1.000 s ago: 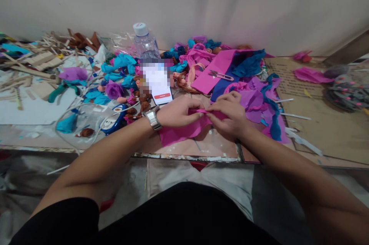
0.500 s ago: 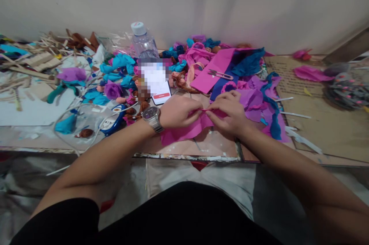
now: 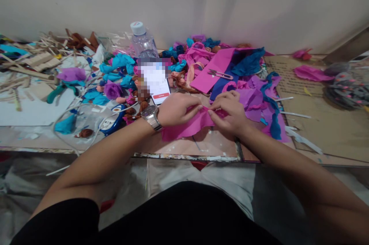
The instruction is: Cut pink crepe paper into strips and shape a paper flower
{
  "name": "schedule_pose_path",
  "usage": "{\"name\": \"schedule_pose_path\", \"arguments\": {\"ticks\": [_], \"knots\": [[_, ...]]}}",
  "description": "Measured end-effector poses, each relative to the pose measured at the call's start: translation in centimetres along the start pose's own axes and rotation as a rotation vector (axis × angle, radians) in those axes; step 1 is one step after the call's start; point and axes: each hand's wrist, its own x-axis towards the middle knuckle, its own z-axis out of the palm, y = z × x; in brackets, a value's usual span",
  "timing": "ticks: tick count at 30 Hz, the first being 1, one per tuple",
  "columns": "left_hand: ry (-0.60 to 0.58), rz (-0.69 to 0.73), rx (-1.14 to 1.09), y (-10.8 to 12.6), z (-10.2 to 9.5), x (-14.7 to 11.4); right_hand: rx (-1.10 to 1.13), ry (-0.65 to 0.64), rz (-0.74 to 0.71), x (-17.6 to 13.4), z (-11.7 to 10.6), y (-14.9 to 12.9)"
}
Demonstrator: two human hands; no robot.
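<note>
A sheet of pink crepe paper hangs from my fingers just above the front of the table. My left hand pinches its upper edge between thumb and fingers. Close beside it, my right hand pinches the same edge, with the fingertips of both hands a small gap apart. Behind my left hand lies a phone with a lit screen, partly blurred out. Thread snips rest on a flat pink paper piece beyond my right hand.
A water bottle stands near the wall. Blue and purple paper flowers crowd the left middle, beside a blue round device with a cord. Wooden sticks heap at far left. Cardboard lies at right.
My left hand has shifted slightly left and its fingertips have parted a little from the right ones along the paper's edge. The pink paper's lower edge has risen slightly.
</note>
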Motion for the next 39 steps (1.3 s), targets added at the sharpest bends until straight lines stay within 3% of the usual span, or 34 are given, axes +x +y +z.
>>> {"name": "schedule_pose_path", "arguments": {"ticks": [8,11,16,19,28,39], "knots": [[0.138,-0.207,-0.035,-0.3,-0.6,0.1,0.029,0.045,0.026,-0.1,0.0,0.6],[0.146,-0.175,-0.1,-0.3,-0.8,0.0,0.035,0.028,0.015,-0.2,0.0,0.5],[-0.017,0.016,-0.17,-0.1,-0.8,-0.1,0.03,-0.025,-0.009,-0.1,0.0,-0.1],[-0.109,0.05,-0.17,0.3,-0.9,-0.1,0.024,-0.059,-0.019,0.0,0.1,-0.3],[-0.306,-0.021,-0.296,0.6,-1.4,0.3,-0.003,-0.109,-0.051,-0.2,0.3,-0.2],[-0.389,-0.127,-0.533,-0.4,-1.2,0.4,-0.004,-0.074,-0.069,-0.2,0.3,-0.2]]}}
